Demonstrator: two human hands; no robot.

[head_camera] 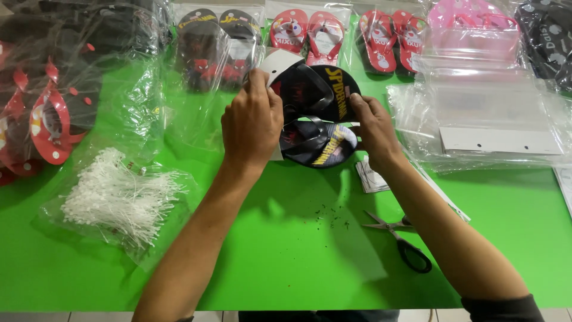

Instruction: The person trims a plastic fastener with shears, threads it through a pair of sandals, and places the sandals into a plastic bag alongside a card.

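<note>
Both hands clasped the black sandal pair (pixel 319 116) – left hand (pixel 253 122) at nine o'clock, right hand (pixel 372 128) at three – long axes running between them

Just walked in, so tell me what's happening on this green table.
A person holds a pair of small black flip-flops above the green table. The left hand presses a white card against the pair, and the right hand steadies the other side. Scissors lie near the right forearm, and a clear bag of white plastic fasteners sits to the left. Bagged red flip-flops line the far edge, with a stack of empty clear bags at right.
</note>
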